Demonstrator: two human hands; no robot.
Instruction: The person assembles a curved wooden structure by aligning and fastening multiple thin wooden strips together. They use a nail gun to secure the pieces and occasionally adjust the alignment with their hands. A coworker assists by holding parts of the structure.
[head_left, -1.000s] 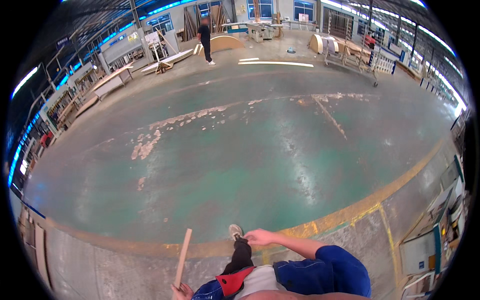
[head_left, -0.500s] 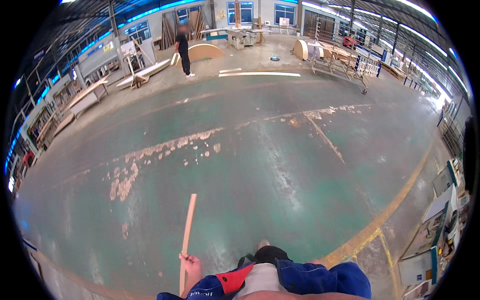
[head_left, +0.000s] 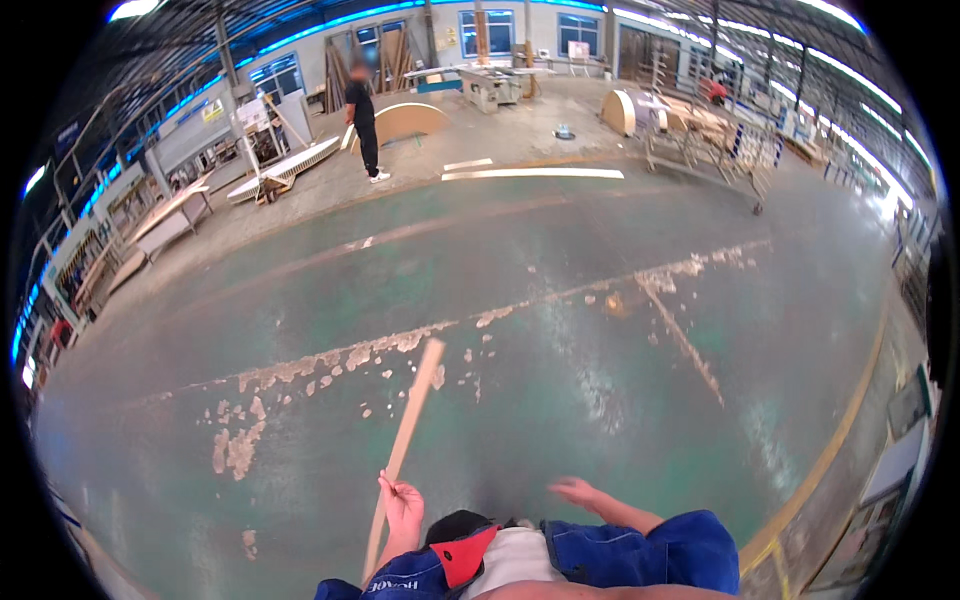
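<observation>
A long, narrow wooden strip slants upward from the lower edge, its far end over the worn green floor. My left hand is closed around it below the middle, fingers wrapped on its edge. To the right, away from the strip, my right hand reaches out in front of my body with nothing visible in it. Its fingers look stretched out, a little smeared by motion. The lower end of the strip runs out of sight beside my blue sleeve.
A person in black stands at the far left near a curved wooden panel. Two pale strips lie on the floor ahead. A wheeled metal rack stands at the far right, a machine table at the back.
The floor strips and rack appear nearer. My left hand and the wooden strip have risen, the strip tilting more to the right. My right hand has come into view.
</observation>
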